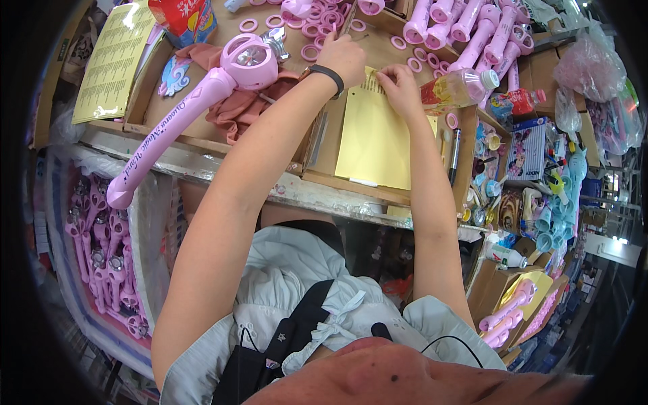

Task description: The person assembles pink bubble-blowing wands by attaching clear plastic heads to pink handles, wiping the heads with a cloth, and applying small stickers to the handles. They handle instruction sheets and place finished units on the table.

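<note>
My left hand [341,59], a dark band on its wrist, reaches to the far side of the bench beside loose pink rings [329,18]. Its fingers are curled, and whatever they hold is hidden. My right hand [399,86] pinches the upper edge of a yellow sheet [375,138] printed with small dark lines near its top. That sheet lies in a shallow cardboard tray [327,162]. A large pink toy wand [182,131] with a round head and silver tip leans across the left side, next to my left forearm.
Pink wand parts [466,30] pile up at the back right, near a bottle with a white cap [459,89]. A pen [455,152] lies right of the sheet. Brownish-red cloth [233,118] and a yellow printed sheet [115,64] are leftward. A bin of wands [104,250] stands lower left.
</note>
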Motion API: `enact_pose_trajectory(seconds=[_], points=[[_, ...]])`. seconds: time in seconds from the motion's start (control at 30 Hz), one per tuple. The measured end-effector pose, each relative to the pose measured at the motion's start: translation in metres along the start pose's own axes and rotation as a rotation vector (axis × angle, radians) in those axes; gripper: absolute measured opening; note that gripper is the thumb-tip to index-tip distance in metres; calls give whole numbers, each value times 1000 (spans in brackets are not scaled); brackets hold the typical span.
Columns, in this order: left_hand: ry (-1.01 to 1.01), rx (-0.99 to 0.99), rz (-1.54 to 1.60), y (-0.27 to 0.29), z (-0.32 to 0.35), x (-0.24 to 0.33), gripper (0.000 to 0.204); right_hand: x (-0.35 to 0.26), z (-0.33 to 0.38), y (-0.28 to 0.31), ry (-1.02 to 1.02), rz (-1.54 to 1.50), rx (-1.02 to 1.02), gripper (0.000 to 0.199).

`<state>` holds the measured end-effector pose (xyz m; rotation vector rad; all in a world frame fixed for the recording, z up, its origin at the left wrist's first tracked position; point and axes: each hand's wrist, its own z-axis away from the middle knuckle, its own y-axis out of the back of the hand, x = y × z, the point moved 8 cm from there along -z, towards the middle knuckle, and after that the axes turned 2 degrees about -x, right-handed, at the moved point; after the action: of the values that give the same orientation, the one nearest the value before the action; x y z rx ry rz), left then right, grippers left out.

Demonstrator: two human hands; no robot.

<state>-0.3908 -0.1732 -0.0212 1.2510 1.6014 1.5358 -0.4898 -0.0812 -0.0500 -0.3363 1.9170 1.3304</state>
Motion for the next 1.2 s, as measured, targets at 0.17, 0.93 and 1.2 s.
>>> enact_pose_trajectory(seconds=[0.17, 0.93, 1.2], points=[[2, 12, 15, -2, -1, -1, 17, 5, -2, -2, 21, -33, -39, 19], [36, 22, 100, -1, -3, -4, 24, 25, -6, -6, -247, -369, -104, 27], [18, 38, 133, -2, -3, -4, 23, 18, -4, -4, -247, -395, -85, 22]])
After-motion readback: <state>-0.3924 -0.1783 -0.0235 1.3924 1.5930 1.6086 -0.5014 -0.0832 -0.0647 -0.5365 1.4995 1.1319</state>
